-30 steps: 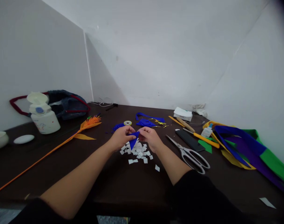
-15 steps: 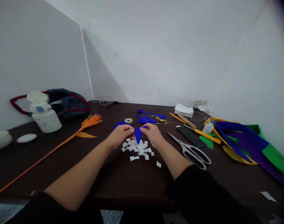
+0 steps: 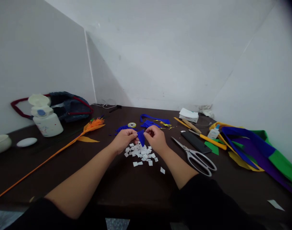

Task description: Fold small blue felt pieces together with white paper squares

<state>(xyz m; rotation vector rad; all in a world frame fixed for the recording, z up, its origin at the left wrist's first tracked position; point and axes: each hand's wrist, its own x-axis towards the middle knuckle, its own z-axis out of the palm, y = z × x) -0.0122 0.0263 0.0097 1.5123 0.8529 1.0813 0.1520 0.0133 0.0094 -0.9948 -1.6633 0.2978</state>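
Both of my hands meet over the middle of a dark brown table. My left hand and my right hand each pinch an edge of a small blue triangular piece, its point hanging down. Right under it lies a heap of several small white paper squares. More blue scraps and a small round tape roll lie just beyond my hands.
Scissors, a dark flat case, a yellow-handled tool, a small glue bottle and blue, yellow, green and purple sheets lie right. An orange paper flower on a long stem, a white bottle and a bag are left.
The blue piece has turned in my fingers, showing narrower now. My right hand has shifted slightly over it. The view has swayed a little.
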